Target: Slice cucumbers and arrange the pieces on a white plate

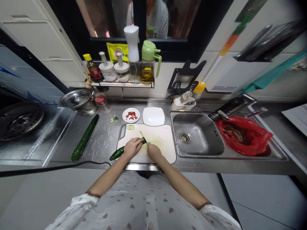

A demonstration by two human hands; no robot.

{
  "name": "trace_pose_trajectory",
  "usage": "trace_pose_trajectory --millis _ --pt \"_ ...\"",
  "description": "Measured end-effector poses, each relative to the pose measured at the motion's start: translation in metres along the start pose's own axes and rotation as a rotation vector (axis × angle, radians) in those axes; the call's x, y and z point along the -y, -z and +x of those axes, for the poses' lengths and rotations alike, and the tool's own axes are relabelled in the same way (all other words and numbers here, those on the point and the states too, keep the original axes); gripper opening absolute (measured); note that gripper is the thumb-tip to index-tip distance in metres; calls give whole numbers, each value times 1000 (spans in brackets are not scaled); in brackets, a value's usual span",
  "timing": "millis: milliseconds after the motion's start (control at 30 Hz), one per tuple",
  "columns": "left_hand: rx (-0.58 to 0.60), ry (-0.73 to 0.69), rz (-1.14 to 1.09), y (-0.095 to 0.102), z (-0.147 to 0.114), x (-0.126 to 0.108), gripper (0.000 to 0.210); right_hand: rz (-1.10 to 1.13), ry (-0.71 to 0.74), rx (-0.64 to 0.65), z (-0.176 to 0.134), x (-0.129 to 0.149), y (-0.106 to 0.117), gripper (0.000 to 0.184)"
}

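Observation:
A dark green cucumber lies slantwise across the white cutting board. My left hand is closed over its middle, pressing it to the board. In my right hand is a knife, its blade at the cucumber's right end, just beyond my left fingertips. The handle is hidden in my fist. A few pale cucumber slices rest at the board's upper left corner. Behind the board stand a small plate of chopped red pieces and a white square plate.
Left of the board lies another cucumber, near a lidded steel pot. Scraps sit on the counter. To the right are the sink and a red plastic bag. Above hangs a rack with bottles and jars.

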State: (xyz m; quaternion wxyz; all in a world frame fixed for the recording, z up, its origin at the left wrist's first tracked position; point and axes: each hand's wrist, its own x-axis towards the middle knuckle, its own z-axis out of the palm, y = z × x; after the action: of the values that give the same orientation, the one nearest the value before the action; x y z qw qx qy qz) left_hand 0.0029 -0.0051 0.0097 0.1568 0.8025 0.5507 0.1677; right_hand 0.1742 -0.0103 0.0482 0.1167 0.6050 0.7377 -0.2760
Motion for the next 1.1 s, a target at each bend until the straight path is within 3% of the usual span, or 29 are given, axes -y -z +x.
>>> trace_pose_trajectory --millis 567,1100 --pt "-11 22 0 -5 1 0 34 -32 -52 -22 -18 -6 -13 30" --pt "0 36 -5 2 1 -3 33 15 -47 -21 11 15 10 34"
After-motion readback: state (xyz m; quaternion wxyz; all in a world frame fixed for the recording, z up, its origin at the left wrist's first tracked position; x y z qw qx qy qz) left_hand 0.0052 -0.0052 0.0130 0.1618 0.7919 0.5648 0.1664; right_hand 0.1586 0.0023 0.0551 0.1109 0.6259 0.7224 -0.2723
